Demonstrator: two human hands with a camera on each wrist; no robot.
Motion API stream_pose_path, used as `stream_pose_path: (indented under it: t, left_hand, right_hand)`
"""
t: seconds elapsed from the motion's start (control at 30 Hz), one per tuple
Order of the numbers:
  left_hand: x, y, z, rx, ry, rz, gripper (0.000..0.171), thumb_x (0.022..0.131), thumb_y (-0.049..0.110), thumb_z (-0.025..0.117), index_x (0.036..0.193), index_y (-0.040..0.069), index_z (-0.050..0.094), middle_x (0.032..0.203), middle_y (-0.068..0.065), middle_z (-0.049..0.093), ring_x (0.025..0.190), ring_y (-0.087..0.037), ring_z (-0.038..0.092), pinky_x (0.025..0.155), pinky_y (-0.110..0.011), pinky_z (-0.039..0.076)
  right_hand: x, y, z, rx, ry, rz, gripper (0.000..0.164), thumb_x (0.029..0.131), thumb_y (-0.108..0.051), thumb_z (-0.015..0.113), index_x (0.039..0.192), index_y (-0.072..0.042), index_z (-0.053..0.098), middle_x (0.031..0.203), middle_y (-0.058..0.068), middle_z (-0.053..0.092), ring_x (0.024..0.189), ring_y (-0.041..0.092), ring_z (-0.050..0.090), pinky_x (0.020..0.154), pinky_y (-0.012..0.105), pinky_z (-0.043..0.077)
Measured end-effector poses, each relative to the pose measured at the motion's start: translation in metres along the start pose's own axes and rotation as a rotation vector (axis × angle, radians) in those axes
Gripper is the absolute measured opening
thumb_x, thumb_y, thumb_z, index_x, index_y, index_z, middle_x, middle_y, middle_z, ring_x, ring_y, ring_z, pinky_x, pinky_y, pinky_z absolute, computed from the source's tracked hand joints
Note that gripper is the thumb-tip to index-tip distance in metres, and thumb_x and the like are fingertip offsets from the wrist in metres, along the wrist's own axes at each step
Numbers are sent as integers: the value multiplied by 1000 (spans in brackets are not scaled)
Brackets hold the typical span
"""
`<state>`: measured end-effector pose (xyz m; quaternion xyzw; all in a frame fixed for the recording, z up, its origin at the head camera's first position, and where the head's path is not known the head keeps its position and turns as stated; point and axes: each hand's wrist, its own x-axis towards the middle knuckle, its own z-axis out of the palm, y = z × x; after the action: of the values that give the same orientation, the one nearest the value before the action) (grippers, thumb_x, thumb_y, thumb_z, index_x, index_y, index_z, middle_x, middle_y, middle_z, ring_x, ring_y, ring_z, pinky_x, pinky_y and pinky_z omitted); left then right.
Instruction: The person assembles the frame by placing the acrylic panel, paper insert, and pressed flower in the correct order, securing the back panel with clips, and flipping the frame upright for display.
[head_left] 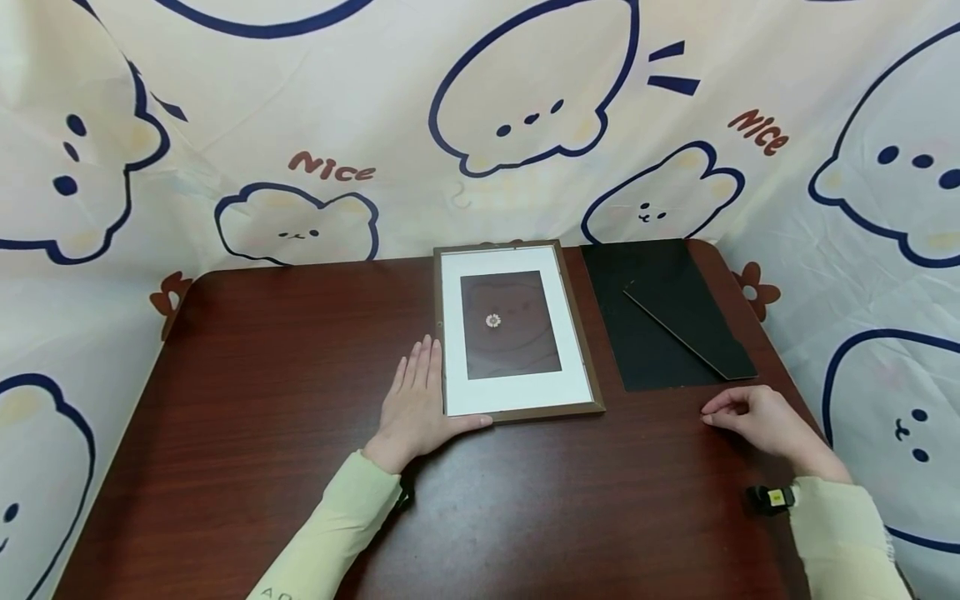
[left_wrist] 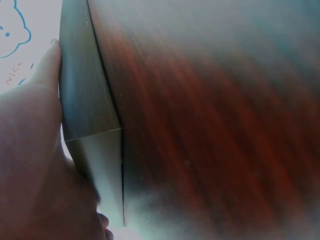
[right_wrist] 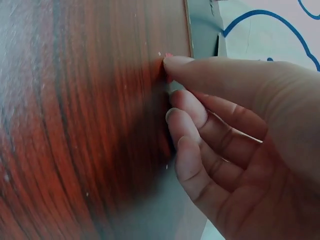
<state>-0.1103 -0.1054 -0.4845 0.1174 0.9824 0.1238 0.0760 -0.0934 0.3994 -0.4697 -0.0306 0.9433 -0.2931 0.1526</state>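
Observation:
A brown picture frame [head_left: 592,407] with a white mat [head_left: 453,333] lies flat on the table, and a small pale flower [head_left: 492,321] shows within its dark window. My left hand [head_left: 416,408] rests against its lower left corner, straight fingers along the left side and thumb along the near edge. In the left wrist view, the thumb lies against the frame's corner [left_wrist: 92,100]. Low over the table at the right, my right hand [head_left: 757,421] has thumb and forefinger pinched together. A tiny red piece [right_wrist: 168,56] shows at the thumb tip in the right wrist view; its kind is too small to tell.
Right of the frame lies a black backing board [head_left: 637,350] with a thin strut standing up from it, just beyond my right hand. The dark red wooden table [head_left: 300,375] meets a cartoon-printed cloth [head_left: 405,125] at its back and sides.

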Motion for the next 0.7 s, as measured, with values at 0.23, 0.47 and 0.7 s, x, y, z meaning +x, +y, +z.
stream_pose_path:
  t: [0.23,0.47,0.7]
  left_hand:
    - [0,0,1,0,-1,0,141,71,96,49,161,-1,0,168,-18,0,154,-30,0,123,-44,4]
    - [0,1,0,6,-4,-2,141,71,97,48,161,-1,-1,168,-18,0,154,-30,0,123,-43,4]
    - [0,1,0,14,-2,-3,141,71,97,47,161,-1,0,168,-18,1,154,-31,1,123,-44,5]
  right_hand:
    - [-1,-4,2,-24,-8,-23,8,94,-18,76,94,-10,77,80,-3,67,74,17,56,64,27,48]
    - [-2,-10,3,-42,-1,-34,11,91,-19,79,91,-9,75,77,-3,65,70,15,56,61,27,48]
    - [-1,-12,5,-70,-8,-71,7,93,-14,76,87,-10,75,78,-5,66,69,11,56,63,26,48]
